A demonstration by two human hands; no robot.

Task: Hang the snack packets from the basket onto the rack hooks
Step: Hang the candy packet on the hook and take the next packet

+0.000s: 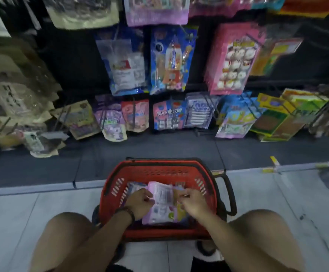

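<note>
Both hands down in the red basket [159, 170], working on one pink packet [162, 205]

The basket sits on the pale floor [277, 197] between the person's knees. Inside it, the pink packet lies on top of the pile. The left hand [140, 201], dark wristband [128, 212] on it, has its fingers curled on the packet's left edge, and the right hand [191, 203] pinches the right edge. A bluish packet [137, 187] pokes out at the basket's far left corner. Beyond the basket stands the rack [77, 61], its hooks [133, 112] loaded with hanging packets, a bit blurry.
</note>
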